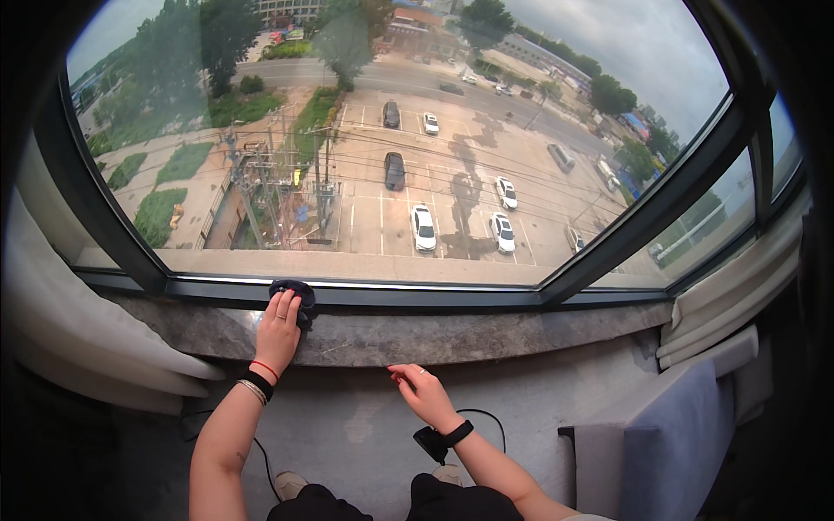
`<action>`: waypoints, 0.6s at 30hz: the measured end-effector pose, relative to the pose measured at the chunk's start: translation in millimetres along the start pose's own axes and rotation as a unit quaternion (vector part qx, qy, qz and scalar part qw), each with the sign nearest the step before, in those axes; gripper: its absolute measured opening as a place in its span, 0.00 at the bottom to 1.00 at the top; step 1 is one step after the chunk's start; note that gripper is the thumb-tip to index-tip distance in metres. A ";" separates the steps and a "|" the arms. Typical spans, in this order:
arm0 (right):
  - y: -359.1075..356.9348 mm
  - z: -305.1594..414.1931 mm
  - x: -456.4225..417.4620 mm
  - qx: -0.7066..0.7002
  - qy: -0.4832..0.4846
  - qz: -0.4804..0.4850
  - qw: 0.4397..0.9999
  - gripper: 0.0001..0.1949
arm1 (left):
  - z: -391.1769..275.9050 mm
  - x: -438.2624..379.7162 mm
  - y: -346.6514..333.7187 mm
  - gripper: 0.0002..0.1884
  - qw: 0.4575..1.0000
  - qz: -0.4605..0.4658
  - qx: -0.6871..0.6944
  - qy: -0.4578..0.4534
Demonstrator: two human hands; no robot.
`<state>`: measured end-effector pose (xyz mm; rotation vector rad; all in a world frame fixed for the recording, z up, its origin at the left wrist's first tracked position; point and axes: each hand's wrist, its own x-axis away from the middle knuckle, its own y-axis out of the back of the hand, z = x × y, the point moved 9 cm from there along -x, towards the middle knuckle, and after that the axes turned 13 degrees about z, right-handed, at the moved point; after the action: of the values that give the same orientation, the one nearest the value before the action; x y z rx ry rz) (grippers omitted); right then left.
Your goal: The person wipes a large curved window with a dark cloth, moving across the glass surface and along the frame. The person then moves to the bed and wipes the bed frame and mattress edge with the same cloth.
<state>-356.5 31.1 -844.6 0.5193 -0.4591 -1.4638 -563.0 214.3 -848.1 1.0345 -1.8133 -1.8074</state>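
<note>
My left hand (280, 332) presses a dark cloth (306, 296) against the lower bar of the dark metal window frame (417, 298), left of its middle. Part of the cloth hangs down over the marble windowsill (417, 335). My right hand (420, 393) is held near the sill's front edge with its fingers loosely bent and nothing in it. Whether its fingertips touch the edge I cannot tell. Above the lower bar rises the large glass pane (469, 163), with a parking lot and road visible outside.
A pale curtain (98, 312) hangs at the left and another curtain (736, 293) at the right. A blue-grey upholstered seat (677, 436) stands at the lower right. A black cable (264, 456) runs across the floor by my feet. A black device (430, 445) is at my right wrist.
</note>
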 end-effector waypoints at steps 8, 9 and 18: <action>-8.2 -4.4 -4.6 -0.008 -0.007 0.016 1.000 0.12 | 83.2 29.6 18.6 0.28 0.998 -0.022 -0.030 0.052; -7.3 -4.7 -3.8 -0.002 -0.004 0.012 1.000 0.12 | 94.3 33.3 19.5 0.28 0.997 -0.021 -0.040 0.064; 5.5 -10.8 -2.0 0.033 -0.027 0.001 0.999 0.12 | 199.9 64.3 24.8 0.28 0.977 0.009 -0.092 0.194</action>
<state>-345.8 33.9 -850.0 0.5329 -0.5530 -1.4678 -754.2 303.6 -859.2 1.1936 -1.3936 -1.5912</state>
